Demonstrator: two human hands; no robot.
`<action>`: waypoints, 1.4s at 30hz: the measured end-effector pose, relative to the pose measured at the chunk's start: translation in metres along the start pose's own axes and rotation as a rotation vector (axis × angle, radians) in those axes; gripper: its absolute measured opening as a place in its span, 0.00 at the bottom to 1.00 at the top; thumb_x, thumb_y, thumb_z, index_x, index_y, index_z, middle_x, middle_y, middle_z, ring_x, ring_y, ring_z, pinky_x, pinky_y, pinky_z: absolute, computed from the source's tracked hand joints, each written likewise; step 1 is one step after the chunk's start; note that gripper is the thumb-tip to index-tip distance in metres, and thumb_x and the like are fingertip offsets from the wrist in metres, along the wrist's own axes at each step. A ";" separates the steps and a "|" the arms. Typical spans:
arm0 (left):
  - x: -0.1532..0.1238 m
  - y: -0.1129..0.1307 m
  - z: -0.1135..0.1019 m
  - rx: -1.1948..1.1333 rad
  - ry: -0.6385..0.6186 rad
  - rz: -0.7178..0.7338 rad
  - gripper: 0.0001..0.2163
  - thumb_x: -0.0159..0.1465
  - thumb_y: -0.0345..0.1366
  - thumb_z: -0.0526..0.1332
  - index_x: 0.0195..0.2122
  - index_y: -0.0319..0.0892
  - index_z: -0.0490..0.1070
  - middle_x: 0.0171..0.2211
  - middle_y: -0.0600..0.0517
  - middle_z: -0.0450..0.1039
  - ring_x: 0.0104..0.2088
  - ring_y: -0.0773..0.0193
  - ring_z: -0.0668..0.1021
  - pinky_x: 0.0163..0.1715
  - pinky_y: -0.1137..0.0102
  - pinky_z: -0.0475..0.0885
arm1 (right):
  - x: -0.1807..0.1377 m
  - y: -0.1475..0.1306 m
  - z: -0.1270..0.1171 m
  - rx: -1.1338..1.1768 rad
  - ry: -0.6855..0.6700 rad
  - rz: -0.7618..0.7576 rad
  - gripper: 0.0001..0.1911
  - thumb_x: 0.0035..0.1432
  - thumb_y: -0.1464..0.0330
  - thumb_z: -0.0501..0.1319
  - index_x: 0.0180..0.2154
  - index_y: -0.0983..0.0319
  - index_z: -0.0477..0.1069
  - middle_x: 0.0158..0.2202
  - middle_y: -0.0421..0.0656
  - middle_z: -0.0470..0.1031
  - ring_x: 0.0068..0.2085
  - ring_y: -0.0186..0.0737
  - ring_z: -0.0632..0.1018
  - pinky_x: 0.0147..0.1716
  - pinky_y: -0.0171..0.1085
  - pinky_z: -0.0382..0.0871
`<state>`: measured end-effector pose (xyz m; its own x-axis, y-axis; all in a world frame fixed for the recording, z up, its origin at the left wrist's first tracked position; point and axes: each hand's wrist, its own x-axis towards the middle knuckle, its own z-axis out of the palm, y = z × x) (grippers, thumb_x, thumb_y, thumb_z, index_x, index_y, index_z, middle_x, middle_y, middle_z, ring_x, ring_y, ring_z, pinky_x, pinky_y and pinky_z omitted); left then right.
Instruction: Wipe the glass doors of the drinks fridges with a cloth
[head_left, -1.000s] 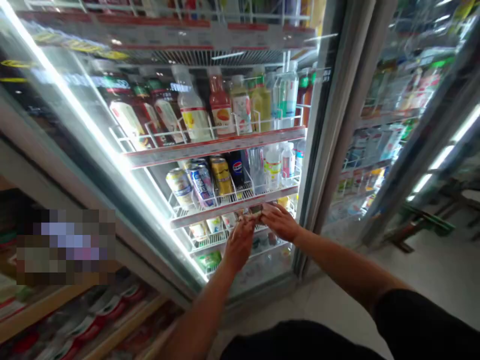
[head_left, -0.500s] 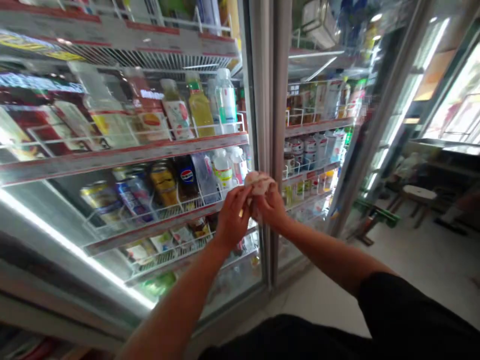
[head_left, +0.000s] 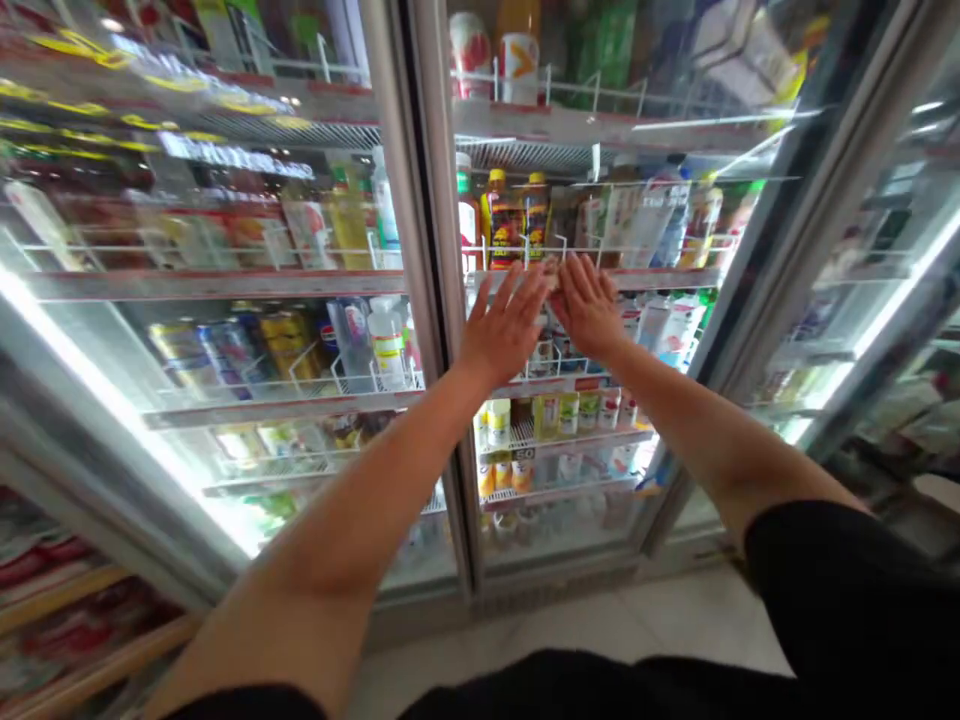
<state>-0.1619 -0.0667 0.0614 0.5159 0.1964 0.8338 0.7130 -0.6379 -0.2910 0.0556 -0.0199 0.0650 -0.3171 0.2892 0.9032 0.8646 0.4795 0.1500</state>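
My left hand [head_left: 502, 330] and my right hand [head_left: 592, 305] are raised side by side inside a drinks fridge. Their fingers are stretched out flat against the front rail of a wire shelf [head_left: 667, 277]. A small pale thing [head_left: 552, 268] shows between the fingertips of the two hands at the rail; I cannot tell which hand touches it. Just behind the fingers stand orange-labelled bottles [head_left: 511, 218]. Small white bottles [head_left: 499, 420] fill the shelf below my wrists.
A grey door post [head_left: 424, 300] splits the fridge; the left section [head_left: 225, 300] with cans and bottles is behind glass. An open glass door [head_left: 821, 190] slants at the right. Wooden racks of packets [head_left: 60, 600] stand at lower left, with pale floor tiles [head_left: 675, 620] below.
Both hands have lifted from a low shelf of the left section to a higher shelf in the right section, carrying the small pale thing. The fingers have gone from pinched together to stretched flat.
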 end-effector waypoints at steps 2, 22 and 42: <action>0.008 -0.008 0.006 0.016 0.002 -0.044 0.34 0.69 0.33 0.56 0.74 0.48 0.45 0.74 0.49 0.48 0.74 0.50 0.48 0.73 0.46 0.38 | -0.017 0.004 0.014 0.039 -0.101 -0.059 0.28 0.72 0.65 0.50 0.70 0.65 0.56 0.72 0.52 0.55 0.73 0.53 0.55 0.70 0.60 0.51; 0.033 -0.039 0.048 0.068 0.040 -0.177 0.31 0.73 0.42 0.51 0.75 0.43 0.44 0.74 0.45 0.45 0.75 0.52 0.42 0.73 0.47 0.37 | 0.054 0.060 0.014 0.139 0.220 0.103 0.28 0.71 0.70 0.44 0.69 0.56 0.58 0.73 0.42 0.53 0.74 0.42 0.50 0.72 0.58 0.44; 0.038 -0.030 0.055 0.012 0.012 -0.350 0.35 0.71 0.51 0.50 0.75 0.48 0.41 0.75 0.61 0.36 0.72 0.59 0.29 0.73 0.51 0.26 | 0.132 0.023 -0.022 -0.256 0.068 0.019 0.36 0.72 0.51 0.48 0.74 0.55 0.43 0.76 0.43 0.43 0.75 0.53 0.45 0.71 0.56 0.41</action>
<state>-0.1377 0.0015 0.0758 0.2341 0.3928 0.8893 0.8512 -0.5248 0.0077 0.0421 0.0114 0.1962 -0.2804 0.2359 0.9305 0.9434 0.2464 0.2219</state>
